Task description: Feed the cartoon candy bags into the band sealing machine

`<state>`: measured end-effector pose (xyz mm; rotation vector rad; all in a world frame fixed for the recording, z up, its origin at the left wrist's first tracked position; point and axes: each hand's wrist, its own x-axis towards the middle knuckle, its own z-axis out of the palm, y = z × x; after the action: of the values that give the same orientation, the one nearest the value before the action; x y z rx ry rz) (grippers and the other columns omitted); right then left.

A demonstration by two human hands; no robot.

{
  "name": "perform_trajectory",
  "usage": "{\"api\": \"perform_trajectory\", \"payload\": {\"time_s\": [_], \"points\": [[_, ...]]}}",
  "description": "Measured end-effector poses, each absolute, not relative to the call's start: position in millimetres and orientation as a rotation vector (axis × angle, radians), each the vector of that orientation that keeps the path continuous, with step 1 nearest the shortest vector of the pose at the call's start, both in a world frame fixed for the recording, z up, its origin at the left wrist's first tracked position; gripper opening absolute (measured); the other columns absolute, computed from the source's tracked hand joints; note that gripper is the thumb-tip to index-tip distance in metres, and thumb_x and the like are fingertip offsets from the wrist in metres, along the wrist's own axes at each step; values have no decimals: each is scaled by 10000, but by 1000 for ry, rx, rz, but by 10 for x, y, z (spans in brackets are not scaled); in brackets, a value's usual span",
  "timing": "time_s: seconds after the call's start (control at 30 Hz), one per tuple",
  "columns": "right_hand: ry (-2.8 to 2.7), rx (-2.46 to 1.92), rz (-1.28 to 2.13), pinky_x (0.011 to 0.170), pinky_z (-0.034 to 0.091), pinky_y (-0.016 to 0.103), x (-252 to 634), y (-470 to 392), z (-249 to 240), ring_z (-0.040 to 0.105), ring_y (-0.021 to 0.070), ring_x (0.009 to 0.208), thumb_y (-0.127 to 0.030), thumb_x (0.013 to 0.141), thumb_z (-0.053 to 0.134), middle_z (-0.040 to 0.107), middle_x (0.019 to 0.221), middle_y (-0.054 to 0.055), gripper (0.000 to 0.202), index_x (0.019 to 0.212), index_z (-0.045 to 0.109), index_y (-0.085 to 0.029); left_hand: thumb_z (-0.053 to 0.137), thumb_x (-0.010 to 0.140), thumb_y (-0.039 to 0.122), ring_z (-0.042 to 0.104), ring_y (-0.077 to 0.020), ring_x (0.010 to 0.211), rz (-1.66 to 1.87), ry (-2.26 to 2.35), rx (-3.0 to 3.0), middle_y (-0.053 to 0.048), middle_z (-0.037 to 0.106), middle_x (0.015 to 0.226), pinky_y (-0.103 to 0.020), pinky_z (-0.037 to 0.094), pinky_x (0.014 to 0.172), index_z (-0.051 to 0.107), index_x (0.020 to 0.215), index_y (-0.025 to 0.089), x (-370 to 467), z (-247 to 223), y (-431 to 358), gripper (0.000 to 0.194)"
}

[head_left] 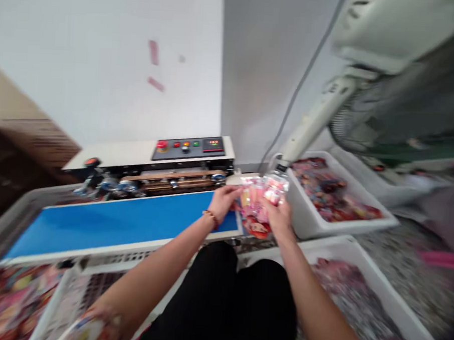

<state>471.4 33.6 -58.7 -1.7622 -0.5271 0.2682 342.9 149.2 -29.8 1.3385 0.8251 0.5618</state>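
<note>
At the right end of a blue conveyor belt (134, 218), both my hands are on shiny clear plastic packets (253, 197) with pink and yellow contents and a red printed figure at the bottom. My right hand (279, 217) is closed round the right side of the packets. From the left, my left hand (222, 202), with a beaded bracelet, pinches near their upper left edge. How many packets there are I cannot tell, as they overlap. Beneath my left hand, a bit of something red shows on the belt. Behind the belt stands a band sealing machine (118, 155).
The sealer's control panel (188, 148) has a red knob and lit display. White bins (360, 228) of printed packets stand at right; another bin (390, 302) of clear packets is lower right. More packets (14, 293) lie lower left. A pale jointed arm (312, 118) rises behind the packets.
</note>
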Motion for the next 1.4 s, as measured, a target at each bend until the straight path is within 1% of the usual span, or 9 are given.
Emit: {"api": "perform_trajectory", "payload": {"time_s": [0.13, 0.23, 0.4, 0.63, 0.83, 0.93, 1.07, 1.2, 1.4], "points": [[-462, -1719, 341, 636, 510, 311, 4725, 350, -539, 654, 226, 699, -511, 615, 740, 740, 761, 25, 393, 853, 683, -204, 799, 647, 478, 472, -92, 366, 549, 725, 1280, 66, 529, 480, -208, 302, 398, 667, 840, 170, 3440, -281, 1559, 386], [-495, -1691, 364, 671, 521, 301, 4675, 307, -442, 672, 223, 740, -476, 624, 745, 760, 815, 28, 369, 869, 691, -204, 798, 633, 481, 458, -82, 371, 556, 709, 1365, 64, 530, 497, -212, 294, 399, 667, 790, 167, 3500, -200, 1581, 375], [-535, -1654, 339, 699, 533, 294, 4643, 252, -413, 682, 210, 753, -469, 659, 733, 766, 837, 18, 368, 911, 694, -203, 770, 695, 446, 490, -91, 396, 535, 720, 1605, 53, 526, 493, -217, 332, 428, 587, 676, 183, 3534, -140, 1617, 322], [-507, -1599, 346, 663, 533, 292, 4638, 249, -439, 679, 220, 752, -474, 645, 729, 765, 828, 18, 357, 883, 688, -210, 723, 740, 457, 475, -95, 410, 542, 705, 1585, 41, 567, 566, -233, 347, 420, 687, 836, 174, 3445, -88, 1602, 301], [-516, -1604, 349, 679, 535, 296, 4634, 246, -432, 673, 220, 754, -478, 649, 720, 760, 817, 18, 348, 867, 683, -210, 733, 739, 388, 430, -82, 431, 556, 786, 1780, 26, 553, 567, -226, 321, 414, 646, 663, 176, 3580, -90, 1658, 241], [-495, -1624, 332, 690, 536, 301, 4642, 245, -425, 670, 221, 751, -469, 653, 718, 757, 808, 19, 326, 850, 676, -213, 760, 734, 433, 496, -90, 439, 564, 783, 1658, 13, 600, 615, -220, 361, 425, 663, 742, 168, 3548, -113, 1630, 282], [-461, -1638, 315, 686, 535, 307, 4651, 257, -434, 668, 227, 752, -479, 658, 714, 757, 799, 24, 309, 817, 670, -217, 821, 662, 541, 639, -127, 510, 544, 732, 1222, -10, 677, 740, -213, 428, 447, 640, 934, 163, 3404, -157, 1510, 499], [-444, -1593, 331, 673, 534, 310, 4651, 273, -463, 667, 228, 743, -498, 652, 716, 757, 802, 26, 334, 823, 669, -214, 871, 587, 479, 615, -116, 475, 618, 761, 1182, 37, 621, 616, -191, 375, 418, 621, 866, 166, 3392, -211, 1438, 488], [-454, -1624, 342, 663, 534, 293, 4654, 252, -467, 681, 224, 757, -484, 663, 710, 765, 825, 24, 335, 856, 684, -211, 827, 607, 450, 513, -92, 374, 659, 854, 1326, 75, 501, 457, -189, 297, 386, 544, 683, 186, 3547, -232, 1494, 395]]}}
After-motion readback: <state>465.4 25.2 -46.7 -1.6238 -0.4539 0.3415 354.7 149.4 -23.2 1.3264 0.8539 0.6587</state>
